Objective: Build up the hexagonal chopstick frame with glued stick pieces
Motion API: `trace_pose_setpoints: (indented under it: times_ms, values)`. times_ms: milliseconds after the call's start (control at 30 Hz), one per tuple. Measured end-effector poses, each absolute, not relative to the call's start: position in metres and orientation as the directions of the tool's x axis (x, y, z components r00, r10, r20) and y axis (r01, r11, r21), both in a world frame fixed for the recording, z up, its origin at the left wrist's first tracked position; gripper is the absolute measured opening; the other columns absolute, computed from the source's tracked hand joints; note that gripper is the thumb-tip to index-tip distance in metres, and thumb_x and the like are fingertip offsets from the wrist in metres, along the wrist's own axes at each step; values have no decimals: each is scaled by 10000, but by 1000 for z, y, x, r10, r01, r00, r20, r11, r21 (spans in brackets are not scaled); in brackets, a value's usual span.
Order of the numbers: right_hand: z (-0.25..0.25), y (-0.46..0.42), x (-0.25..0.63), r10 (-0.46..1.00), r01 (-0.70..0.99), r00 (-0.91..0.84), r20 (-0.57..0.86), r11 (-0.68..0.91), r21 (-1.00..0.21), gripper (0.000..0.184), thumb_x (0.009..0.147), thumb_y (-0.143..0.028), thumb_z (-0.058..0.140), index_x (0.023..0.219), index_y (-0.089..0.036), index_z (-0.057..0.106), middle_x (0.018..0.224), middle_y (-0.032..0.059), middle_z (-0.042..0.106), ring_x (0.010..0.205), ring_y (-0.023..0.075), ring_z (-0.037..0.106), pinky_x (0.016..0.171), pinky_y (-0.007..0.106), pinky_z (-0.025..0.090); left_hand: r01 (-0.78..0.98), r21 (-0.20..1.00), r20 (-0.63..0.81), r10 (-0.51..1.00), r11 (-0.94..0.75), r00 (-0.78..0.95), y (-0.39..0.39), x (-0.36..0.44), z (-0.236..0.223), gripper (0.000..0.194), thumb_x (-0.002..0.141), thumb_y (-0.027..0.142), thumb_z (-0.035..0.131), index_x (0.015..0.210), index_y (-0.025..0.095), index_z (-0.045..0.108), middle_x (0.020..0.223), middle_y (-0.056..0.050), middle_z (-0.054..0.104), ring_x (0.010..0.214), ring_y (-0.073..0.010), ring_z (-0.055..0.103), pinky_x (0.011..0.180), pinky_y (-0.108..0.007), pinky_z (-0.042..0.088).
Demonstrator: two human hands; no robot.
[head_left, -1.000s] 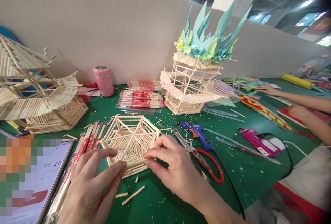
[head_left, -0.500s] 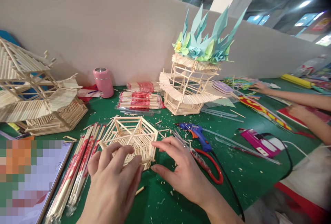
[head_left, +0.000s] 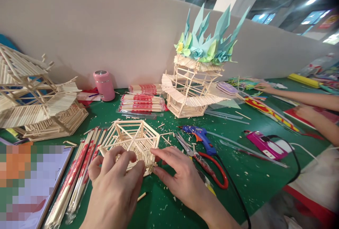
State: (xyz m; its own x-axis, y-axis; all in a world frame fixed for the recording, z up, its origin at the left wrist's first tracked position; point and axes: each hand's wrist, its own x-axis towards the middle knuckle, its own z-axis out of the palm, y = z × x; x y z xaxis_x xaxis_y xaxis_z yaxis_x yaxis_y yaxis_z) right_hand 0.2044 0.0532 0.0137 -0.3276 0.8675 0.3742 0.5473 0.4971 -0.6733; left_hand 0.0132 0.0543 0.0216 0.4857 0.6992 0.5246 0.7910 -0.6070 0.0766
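A hexagonal frame of wooden chopsticks [head_left: 134, 138] sits on the green table just beyond my hands, with spokes across its top and layered sticks inside. My left hand [head_left: 115, 179] is closed at its near side, thumb and forefinger pinching a short wooden stick [head_left: 148, 167] along the edge. At the near right corner, my right hand [head_left: 177, 172] grips the frame between thumb and forefinger. My fingers hide part of the front edge. Right of that hand lie scissors with red handles [head_left: 221, 169] and a blue hot glue gun [head_left: 200, 135].
Packed chopsticks [head_left: 79, 176] and a tablet [head_left: 53, 186] lie at left. Behind stand a pink flask [head_left: 103, 86], a stick tower [head_left: 192, 98] topped with folded paper, and another stick building [head_left: 39, 109]. A pink power strip [head_left: 265, 146] and another person's hands [head_left: 304, 112] are at right.
My right thumb and forefinger have moved left and closed onto the frame's near right corner. My left hand keeps its pinch. The view has shifted slightly.
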Motion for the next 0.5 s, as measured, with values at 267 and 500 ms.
trace_pose_setpoints:
  times_ms: [267, 500]
  values:
    - [11, 52, 201, 868, 553, -302, 394, 496, -670, 268, 846, -168, 566, 1110, -144, 604, 841, 67, 655, 792, 196, 600, 659, 320, 516, 810, 130, 525, 733, -572, 433, 53, 17, 20, 92, 813, 213, 543, 780, 283, 595, 823, 5, 647, 889, -249, 496, 700, -380, 265]
    - [10, 52, 201, 875, 562, -287, 389, 483, -672, 287, 839, -162, 567, 1125, -167, 592, 820, 49, 656, 772, 189, 606, 646, 311, 515, 809, 69, 545, 701, -584, 460, 53, 18, 20, 96, 795, 196, 547, 782, 280, 591, 814, -7, 645, 891, -254, 480, 699, -382, 262]
